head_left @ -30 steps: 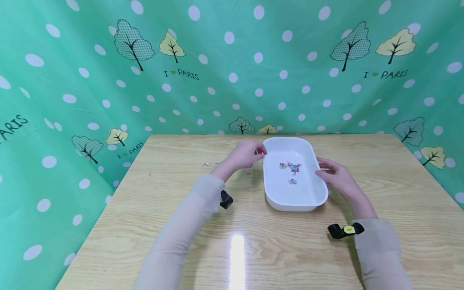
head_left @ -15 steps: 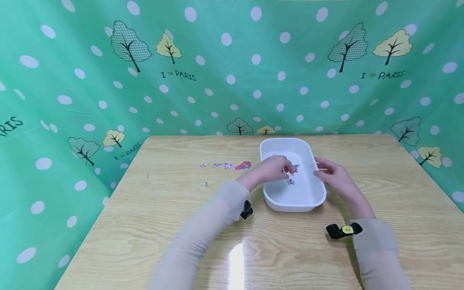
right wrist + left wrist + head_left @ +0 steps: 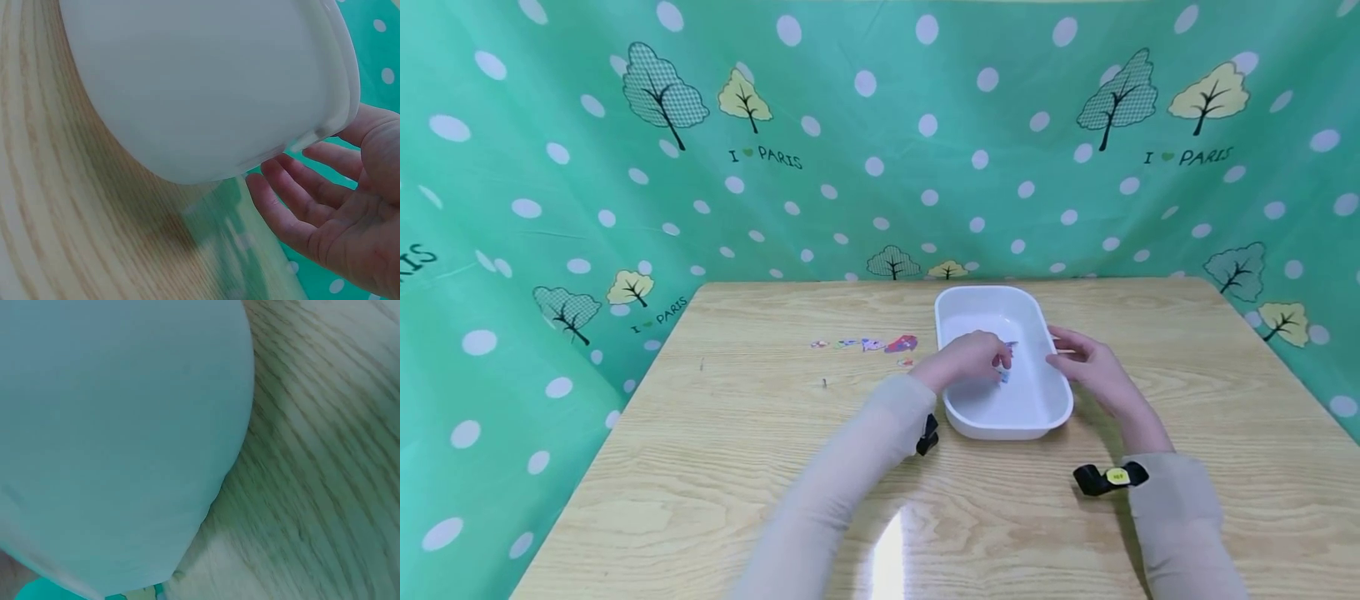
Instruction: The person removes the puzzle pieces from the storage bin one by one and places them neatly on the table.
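Note:
A white plastic tub [image 3: 1030, 408] stands on the table, holding a few small colourful flat cut-outs [image 3: 1003, 377]. Into it reaches my left hand [image 3: 972, 355], palm down, its fingertips bent low over the cut-outs and partly covering them. I cannot tell if a cut-out is between them. On the tub's right side my right hand [image 3: 1090, 362] holds the rim, thumb at the edge. The right wrist view shows fingertips [image 3: 259, 184] touching the tub's outer wall. No part of my left hand shows in the left wrist view, which a pale smooth surface mostly fills.
Left of the tub, several cut-outs lie in a row on the table, a red one [image 3: 901, 343] nearest it. A small one [image 3: 906, 362] lies just below, and a tiny dark bit [image 3: 824, 383] further left. Behind the wooden table [image 3: 700, 467] hangs a green dotted curtain [image 3: 835, 167].
My left hand has moved from the tub's left rim down and right into the tub, over the cut-outs. The right hand keeps its place on the rim. The head view has shifted slightly.

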The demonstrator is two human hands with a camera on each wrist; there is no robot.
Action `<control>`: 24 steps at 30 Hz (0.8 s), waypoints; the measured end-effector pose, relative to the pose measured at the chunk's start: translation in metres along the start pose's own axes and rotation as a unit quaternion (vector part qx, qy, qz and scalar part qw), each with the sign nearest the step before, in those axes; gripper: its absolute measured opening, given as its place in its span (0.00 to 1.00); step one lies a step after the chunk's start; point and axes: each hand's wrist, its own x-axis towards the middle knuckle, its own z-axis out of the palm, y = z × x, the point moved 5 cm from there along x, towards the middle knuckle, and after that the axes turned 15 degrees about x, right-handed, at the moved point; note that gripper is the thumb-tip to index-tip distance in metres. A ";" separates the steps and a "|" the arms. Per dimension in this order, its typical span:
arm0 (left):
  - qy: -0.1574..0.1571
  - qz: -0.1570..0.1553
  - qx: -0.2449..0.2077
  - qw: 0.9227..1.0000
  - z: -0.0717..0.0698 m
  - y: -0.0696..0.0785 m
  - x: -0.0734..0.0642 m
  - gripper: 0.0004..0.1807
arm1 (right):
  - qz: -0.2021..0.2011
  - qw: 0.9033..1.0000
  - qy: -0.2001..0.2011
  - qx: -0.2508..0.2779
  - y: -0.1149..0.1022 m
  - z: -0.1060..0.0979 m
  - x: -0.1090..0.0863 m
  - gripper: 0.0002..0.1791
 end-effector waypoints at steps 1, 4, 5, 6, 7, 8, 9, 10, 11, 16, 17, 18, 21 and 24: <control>-0.006 -0.001 0.001 1.000 0.001 0.000 0.001 0.11 | -0.001 1.000 0.000 0.000 0.000 0.000 0.000 0.34; -0.018 -0.002 0.012 1.000 0.003 0.000 0.003 0.09 | -0.003 1.000 -0.001 0.001 0.001 0.000 0.001 0.34; -0.021 -0.003 0.015 1.000 0.004 0.000 0.004 0.08 | -0.004 1.000 0.000 0.002 0.001 0.000 0.002 0.34; -0.021 -0.004 0.020 1.000 0.005 0.000 0.005 0.08 | -0.005 1.000 0.000 0.002 0.001 0.000 0.002 0.34; -0.019 -0.003 0.027 0.999 0.006 0.000 0.006 0.07 | -0.006 1.000 0.000 0.003 0.001 0.000 0.002 0.34; -0.015 -0.003 0.033 0.999 0.007 0.000 0.007 0.06 | -0.007 1.000 0.001 0.004 0.001 0.000 0.002 0.34; -0.014 -0.005 0.040 0.999 0.008 0.000 0.008 0.06 | -0.008 1.000 0.001 0.004 0.001 0.000 0.002 0.34; -0.008 -0.006 0.047 0.999 0.009 0.001 0.009 0.05 | -0.009 1.000 0.000 0.005 0.001 0.000 0.002 0.34; -0.005 -0.007 0.055 0.998 0.010 0.001 0.011 0.04 | -0.010 1.000 0.000 0.006 0.001 0.000 0.002 0.34; 0.003 -0.010 0.074 0.997 0.012 0.003 0.010 0.03 | -0.010 1.000 -0.004 0.007 0.004 0.000 0.004 0.34; 0.006 -0.009 0.075 0.997 0.011 0.004 0.010 0.03 | -0.011 1.000 -0.004 0.006 0.004 0.000 0.004 0.34; 0.008 -0.010 0.072 0.997 0.011 0.004 0.009 0.04 | -0.010 1.000 -0.003 0.005 0.004 0.000 0.004 0.34; 0.017 -0.005 0.063 0.998 0.011 0.005 0.009 0.04 | -0.008 1.000 0.006 0.004 0.004 0.001 0.003 0.34; 0.020 -0.003 0.058 0.998 0.010 0.007 0.009 0.06 | -0.006 1.000 0.008 0.005 0.002 0.001 0.002 0.34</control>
